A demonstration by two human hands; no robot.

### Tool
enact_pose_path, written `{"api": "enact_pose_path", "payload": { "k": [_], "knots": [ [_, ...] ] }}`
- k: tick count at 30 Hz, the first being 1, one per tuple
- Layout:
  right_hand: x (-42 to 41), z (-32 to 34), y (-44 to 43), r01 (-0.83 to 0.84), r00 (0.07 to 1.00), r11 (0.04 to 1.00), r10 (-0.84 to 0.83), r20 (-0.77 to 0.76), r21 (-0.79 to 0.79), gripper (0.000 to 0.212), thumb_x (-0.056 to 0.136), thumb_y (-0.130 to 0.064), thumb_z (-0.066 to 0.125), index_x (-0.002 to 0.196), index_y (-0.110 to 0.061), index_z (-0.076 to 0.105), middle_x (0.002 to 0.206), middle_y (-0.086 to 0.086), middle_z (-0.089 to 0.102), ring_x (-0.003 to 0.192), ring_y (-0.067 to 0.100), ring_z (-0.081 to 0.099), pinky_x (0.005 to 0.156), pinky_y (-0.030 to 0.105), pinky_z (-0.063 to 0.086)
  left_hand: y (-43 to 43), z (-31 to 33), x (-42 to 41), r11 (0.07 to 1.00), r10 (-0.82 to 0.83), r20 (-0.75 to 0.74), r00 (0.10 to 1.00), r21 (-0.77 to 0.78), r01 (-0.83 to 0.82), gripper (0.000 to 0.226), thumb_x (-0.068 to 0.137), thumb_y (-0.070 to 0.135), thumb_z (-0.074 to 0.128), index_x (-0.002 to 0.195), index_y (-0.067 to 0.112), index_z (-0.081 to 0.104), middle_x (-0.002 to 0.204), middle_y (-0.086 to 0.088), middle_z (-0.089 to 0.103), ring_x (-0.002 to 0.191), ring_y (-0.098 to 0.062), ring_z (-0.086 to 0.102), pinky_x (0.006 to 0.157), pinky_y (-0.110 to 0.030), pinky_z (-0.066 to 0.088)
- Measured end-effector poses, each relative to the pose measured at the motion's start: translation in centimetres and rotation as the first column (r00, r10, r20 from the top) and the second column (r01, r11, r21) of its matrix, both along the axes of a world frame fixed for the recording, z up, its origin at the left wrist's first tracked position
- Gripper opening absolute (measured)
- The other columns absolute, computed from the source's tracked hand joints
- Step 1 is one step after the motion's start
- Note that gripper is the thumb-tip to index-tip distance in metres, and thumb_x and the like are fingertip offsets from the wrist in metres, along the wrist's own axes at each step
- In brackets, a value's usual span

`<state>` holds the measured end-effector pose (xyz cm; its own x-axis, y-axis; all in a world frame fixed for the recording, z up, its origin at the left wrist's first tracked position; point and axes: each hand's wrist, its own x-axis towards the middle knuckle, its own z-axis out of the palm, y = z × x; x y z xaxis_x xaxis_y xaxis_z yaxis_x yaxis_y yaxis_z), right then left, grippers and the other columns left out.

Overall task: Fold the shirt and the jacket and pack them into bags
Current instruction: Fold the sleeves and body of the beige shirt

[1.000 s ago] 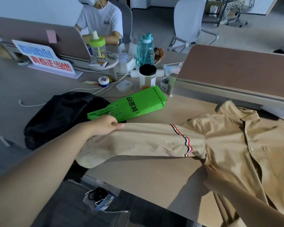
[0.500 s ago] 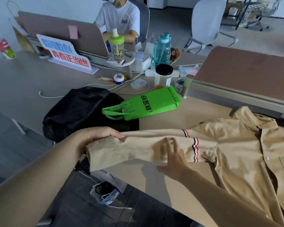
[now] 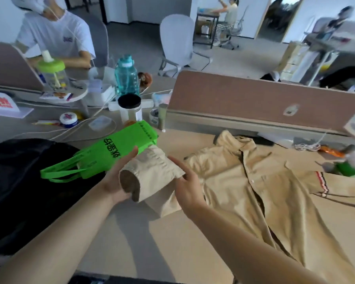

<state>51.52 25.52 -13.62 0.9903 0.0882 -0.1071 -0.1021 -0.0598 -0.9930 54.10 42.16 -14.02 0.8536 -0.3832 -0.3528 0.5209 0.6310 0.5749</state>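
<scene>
A tan button-up shirt (image 3: pixel 260 193) lies open and face up on the wooden table (image 3: pixel 172 238), collar towards the divider. Its left sleeve (image 3: pixel 152 179) is lifted off the table and bent back towards the body, cuff opening facing me. My left hand (image 3: pixel 116 181) grips the cuff end from the left. My right hand (image 3: pixel 186 184) pinches the sleeve's far edge on the right. The other sleeve, with a red, white and dark stripe (image 3: pixel 321 183), lies flat at the right. A green bag (image 3: pixel 109 156) lies flat behind the sleeve. A black jacket (image 3: pixel 23 185) is heaped at the left.
Behind the bag stand a black-lidded jar (image 3: pixel 130 108), a teal bottle (image 3: pixel 126 75), a green-lidded cup (image 3: pixel 52 73) and cables. A brown desk divider (image 3: pixel 264 101) runs along the table's far edge. A person in a white T-shirt (image 3: pixel 55 35) sits opposite. Green and orange items (image 3: pixel 344 160) lie far right.
The left sleeve was stretched out leftwards; now both hands have brought its cuff in towards the shirt body. My right hand went from resting on the sleeve to gripping it.
</scene>
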Motion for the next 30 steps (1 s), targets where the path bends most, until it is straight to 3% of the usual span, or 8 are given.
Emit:
{"api": "enact_pose_path", "payload": {
  "k": [3, 5, 7, 13, 18, 20, 26, 30],
  "knots": [
    [1.5, 1.7, -5.2, 0.066, 0.998, 0.997, -0.065, -0.019, 0.041, 0.045, 0.086, 0.003, 0.045, 0.108, -0.028, 0.07, 0.105, -0.006, 0.073, 0.103, 0.01, 0.065, 0.087, 0.026, 0.054, -5.4, -0.1, 2.2, 0.979, -0.14, 0.043, 0.989, -0.142, 0.145, 0.045, 0.069, 0.023, 0.068, 0.095, -0.013, 0.071, 0.104, -0.03, 0.068, 0.093, -0.041, 0.069, 0.077, -0.047, 0.058],
    [2.8, 2.6, -8.7, 0.129, 0.991, 0.988, -0.125, -0.052, 0.081, 0.038, 0.087, 0.001, 0.045, 0.095, -0.025, 0.071, 0.088, -0.006, 0.073, 0.087, 0.01, 0.067, 0.078, 0.027, 0.054, -9.1, 0.0, 4.2, 0.985, -0.164, 0.069, 0.984, -0.04, 0.167, 0.048, 0.053, 0.025, 0.087, 0.094, 0.003, 0.072, 0.097, -0.009, 0.075, 0.085, -0.025, 0.073, 0.07, -0.037, 0.06],
    [5.0, 2.6, -12.4, 0.222, 0.974, 0.963, -0.212, -0.078, 0.152, 0.029, 0.088, -0.007, 0.044, 0.081, -0.023, 0.068, 0.083, 0.003, 0.069, 0.081, 0.019, 0.06, 0.075, 0.034, 0.049, -13.5, 2.4, 5.4, 0.966, -0.257, 0.101, 0.961, 0.046, 0.253, 0.022, 0.084, 0.025, 0.066, 0.1, 0.011, 0.063, 0.092, 0.016, 0.075, 0.087, 0.0, 0.069, 0.072, -0.019, 0.057],
    [13.6, -4.0, -24.8, 0.643, 0.754, 0.682, -0.481, -0.448, 0.349, 0.032, 0.099, -0.036, 0.041, 0.109, -0.015, 0.062, 0.097, 0.004, 0.072, 0.085, 0.02, 0.067, 0.066, 0.031, 0.053, -19.8, -1.8, 8.8, 0.953, 0.069, 0.114, 0.991, 0.287, -0.099, 0.017, 0.092, 0.016, 0.049, 0.094, 0.019, 0.066, 0.087, -0.001, 0.069, 0.07, -0.015, 0.065, 0.058, -0.026, 0.052],
    [12.1, -13.5, -32.2, 0.558, 0.514, 0.82, -0.463, -0.722, -0.128, 0.031, 0.093, -0.04, 0.05, 0.084, -0.01, 0.053, 0.082, 0.009, 0.059, 0.065, 0.022, 0.056, 0.053, 0.028, 0.042, -17.8, -14.0, 9.2, 0.17, 0.262, -0.049, 0.964, 0.985, 0.004, 0.025, 0.075, 0.037, 0.06, 0.082, 0.014, 0.063, 0.082, -0.014, 0.068, 0.076, -0.033, 0.064, 0.057, -0.036, 0.048],
    [11.3, -15.2, -33.5, 0.58, 0.496, 0.801, -0.491, -0.716, -0.147, 0.027, 0.095, -0.034, 0.048, 0.081, -0.012, 0.052, 0.077, 0.006, 0.059, 0.061, 0.02, 0.055, 0.052, 0.026, 0.041, -17.6, -16.0, 8.3, 0.065, 0.263, -0.122, 0.957, 0.992, 0.109, 0.04, 0.079, 0.046, 0.061, 0.075, 0.007, 0.061, 0.082, -0.01, 0.066, 0.08, -0.034, 0.063, 0.066, -0.037, 0.051],
    [11.5, -15.8, -32.9, 0.328, 0.687, 0.813, -0.555, -0.469, -0.481, 0.03, 0.092, -0.035, 0.051, 0.107, -0.009, 0.057, 0.094, 0.007, 0.064, 0.084, 0.024, 0.063, 0.078, 0.036, 0.053, -19.9, -18.5, 10.0, 0.3, 0.278, -0.237, 0.931, 0.942, 0.15, 0.059, 0.062, 0.071, 0.055, 0.078, 0.016, 0.07, 0.08, -0.001, 0.074, 0.079, -0.028, 0.07, 0.077, -0.045, 0.058],
    [9.8, -15.8, -30.6, -0.016, 0.947, 0.457, -0.278, -0.161, -0.889, 0.051, 0.09, -0.047, 0.045, 0.134, -0.022, 0.041, 0.146, 0.007, 0.034, 0.134, 0.03, 0.031, 0.108, 0.042, 0.029, -21.1, -17.2, 10.2, 0.14, 0.132, -0.065, 0.989, 0.989, 0.047, 0.016, 0.077, 0.028, 0.053, 0.072, 0.015, 0.06, 0.077, -0.005, 0.069, 0.076, -0.031, 0.065, 0.072, -0.04, 0.056]
  ]
}}
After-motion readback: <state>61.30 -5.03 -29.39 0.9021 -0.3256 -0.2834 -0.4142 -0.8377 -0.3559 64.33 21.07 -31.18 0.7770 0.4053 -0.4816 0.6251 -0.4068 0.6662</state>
